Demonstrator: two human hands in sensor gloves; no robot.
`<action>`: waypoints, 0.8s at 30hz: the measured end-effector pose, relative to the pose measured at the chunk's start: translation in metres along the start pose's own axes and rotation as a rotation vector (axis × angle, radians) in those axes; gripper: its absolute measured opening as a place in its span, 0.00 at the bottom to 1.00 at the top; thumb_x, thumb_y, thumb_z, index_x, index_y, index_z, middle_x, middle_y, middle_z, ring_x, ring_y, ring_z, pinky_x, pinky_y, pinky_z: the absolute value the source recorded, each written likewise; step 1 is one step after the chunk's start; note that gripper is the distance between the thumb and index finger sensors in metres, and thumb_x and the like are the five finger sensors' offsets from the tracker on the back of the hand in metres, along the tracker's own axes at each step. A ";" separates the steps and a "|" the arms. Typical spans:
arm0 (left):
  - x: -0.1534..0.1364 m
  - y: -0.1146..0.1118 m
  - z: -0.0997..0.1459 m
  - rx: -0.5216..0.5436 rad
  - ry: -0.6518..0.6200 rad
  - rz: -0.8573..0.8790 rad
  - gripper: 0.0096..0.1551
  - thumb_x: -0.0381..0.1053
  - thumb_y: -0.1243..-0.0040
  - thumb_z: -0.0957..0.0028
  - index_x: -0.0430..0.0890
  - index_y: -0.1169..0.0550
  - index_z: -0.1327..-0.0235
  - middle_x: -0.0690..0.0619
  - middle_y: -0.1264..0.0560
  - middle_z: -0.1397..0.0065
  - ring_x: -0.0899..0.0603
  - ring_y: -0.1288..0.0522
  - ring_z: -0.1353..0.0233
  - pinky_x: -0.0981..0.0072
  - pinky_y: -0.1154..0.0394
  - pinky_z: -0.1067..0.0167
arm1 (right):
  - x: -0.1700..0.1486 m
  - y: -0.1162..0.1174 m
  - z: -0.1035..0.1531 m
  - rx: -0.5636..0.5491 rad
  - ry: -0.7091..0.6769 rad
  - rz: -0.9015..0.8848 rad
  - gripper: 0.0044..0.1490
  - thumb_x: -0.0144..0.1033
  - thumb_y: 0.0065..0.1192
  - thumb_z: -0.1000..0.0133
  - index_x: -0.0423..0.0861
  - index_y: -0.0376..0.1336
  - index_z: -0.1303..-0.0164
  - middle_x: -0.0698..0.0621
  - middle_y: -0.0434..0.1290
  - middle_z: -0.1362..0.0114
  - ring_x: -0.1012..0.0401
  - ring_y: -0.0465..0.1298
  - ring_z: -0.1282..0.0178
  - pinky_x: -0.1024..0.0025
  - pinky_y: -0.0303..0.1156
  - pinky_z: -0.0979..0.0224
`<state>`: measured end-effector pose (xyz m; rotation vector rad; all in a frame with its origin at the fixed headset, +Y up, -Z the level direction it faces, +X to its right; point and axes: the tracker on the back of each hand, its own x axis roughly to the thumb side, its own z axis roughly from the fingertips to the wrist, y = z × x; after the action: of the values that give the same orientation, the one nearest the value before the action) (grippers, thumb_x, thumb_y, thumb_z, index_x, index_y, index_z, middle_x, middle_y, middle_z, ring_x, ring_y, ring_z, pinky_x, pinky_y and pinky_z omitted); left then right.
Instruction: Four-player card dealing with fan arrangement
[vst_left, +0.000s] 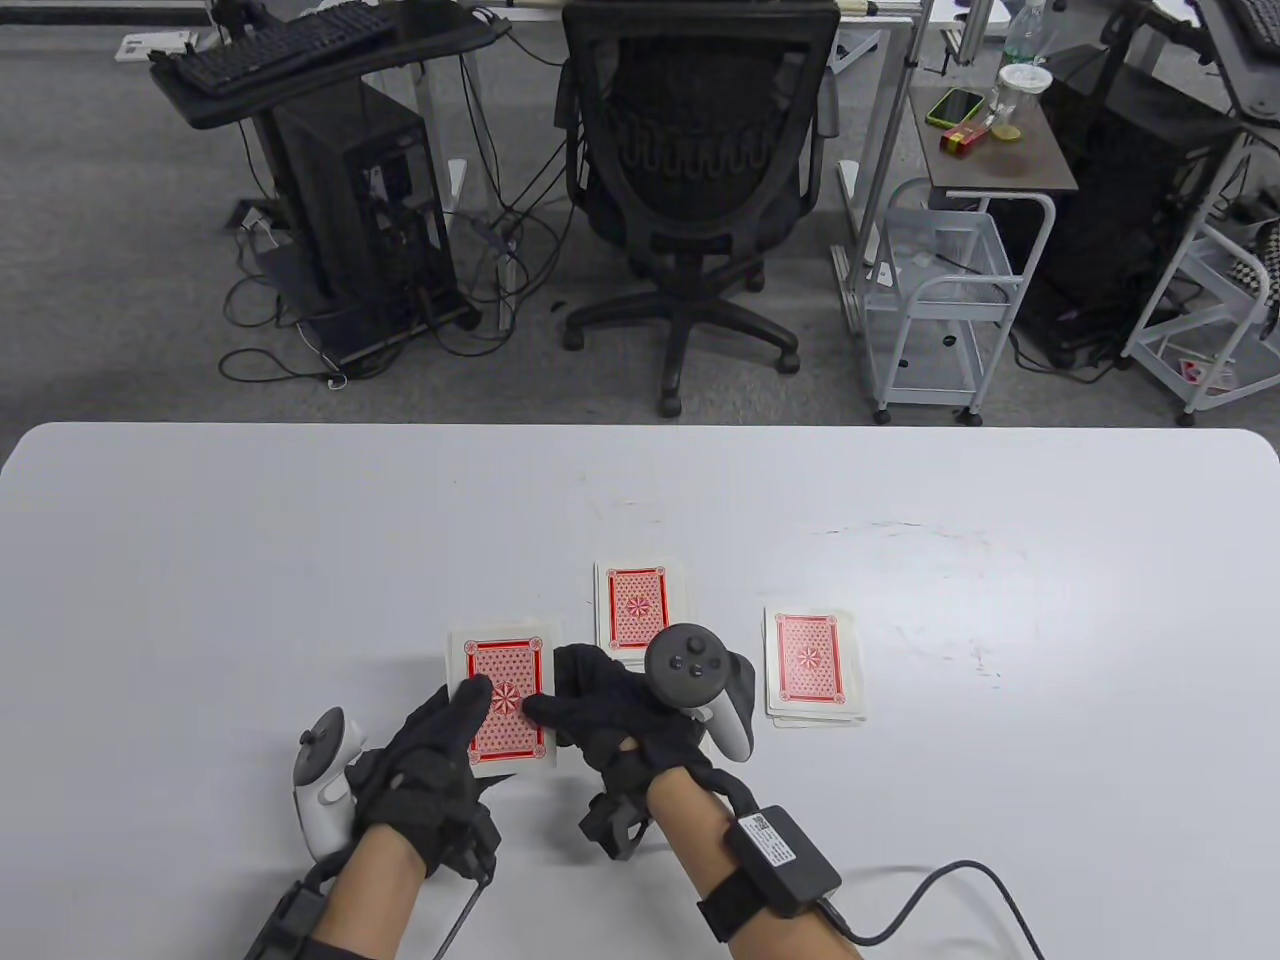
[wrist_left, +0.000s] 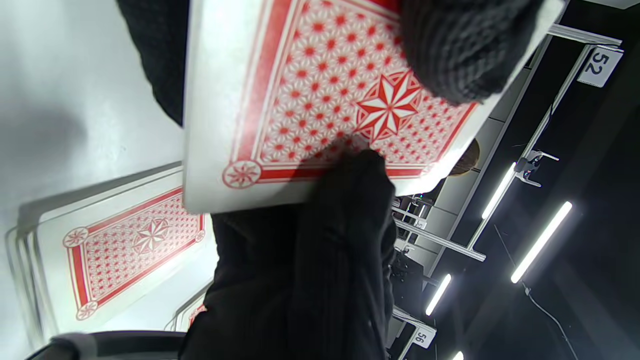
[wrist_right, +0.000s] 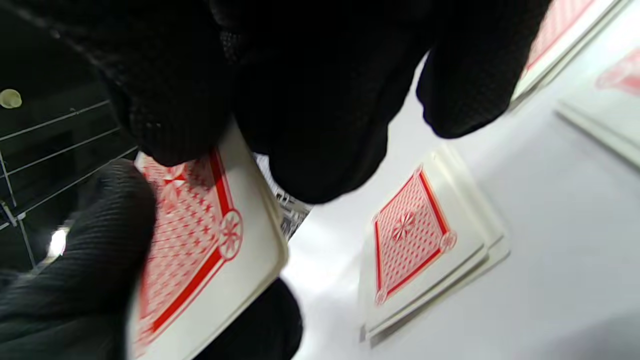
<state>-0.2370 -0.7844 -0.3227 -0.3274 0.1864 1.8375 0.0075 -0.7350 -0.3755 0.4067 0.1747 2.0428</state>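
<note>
My left hand (vst_left: 425, 770) sits at the lower left of the table view, fingers curled under the deck (vst_left: 503, 698), thumb lying across its red back. The deck is lifted off the table (vst_left: 250, 560), face down. My right hand (vst_left: 620, 715) comes in just right of it, and its thumb reaches over to touch the top card near the middle star. In the left wrist view that thumb (wrist_left: 350, 210) rises from the bottom of the frame onto the deck (wrist_left: 320, 90), while my own left thumb (wrist_left: 460, 50) covers the upper right corner of it. So my left hand grips the deck, and my right is partly closed with the thumb on the top card; whether its fingers have hold of a card I cannot tell.

Three dealt piles lie face down around my hands. The far pile (vst_left: 640, 605) is just above my right hand, near the centre of the table. The right pile (vst_left: 813, 665) lies apart to the right, its cards slightly fanned. A third pile shows only as an edge under my right hand, which hides the rest.

Beyond the table's far edge stand an office chair (vst_left: 700, 170), a black computer tower (vst_left: 360, 200) at upper left with cables on the floor, and a white cart (vst_left: 950, 300) at upper right.
</note>
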 end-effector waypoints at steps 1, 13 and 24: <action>0.000 0.000 0.000 0.003 -0.002 -0.008 0.23 0.62 0.34 0.48 0.59 0.22 0.40 0.60 0.17 0.38 0.45 0.14 0.40 0.52 0.17 0.44 | 0.000 0.000 -0.001 0.017 -0.006 -0.001 0.34 0.43 0.75 0.47 0.44 0.63 0.35 0.52 0.74 0.42 0.58 0.85 0.54 0.42 0.71 0.38; 0.004 0.012 -0.003 -0.020 -0.007 0.053 0.24 0.62 0.38 0.46 0.58 0.23 0.38 0.60 0.18 0.36 0.44 0.15 0.39 0.52 0.18 0.43 | 0.001 -0.020 -0.014 0.019 -0.006 -0.075 0.35 0.36 0.73 0.46 0.37 0.63 0.32 0.52 0.78 0.45 0.56 0.89 0.52 0.47 0.74 0.37; 0.008 0.050 -0.006 0.131 -0.006 0.061 0.23 0.62 0.38 0.45 0.58 0.24 0.38 0.59 0.19 0.35 0.44 0.15 0.38 0.52 0.18 0.42 | -0.014 -0.073 -0.086 -0.088 0.330 0.282 0.42 0.34 0.69 0.42 0.35 0.53 0.23 0.48 0.73 0.39 0.57 0.84 0.58 0.43 0.71 0.38</action>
<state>-0.2860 -0.7931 -0.3328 -0.2272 0.3140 1.8763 0.0428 -0.7081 -0.4798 0.0363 0.2376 2.3778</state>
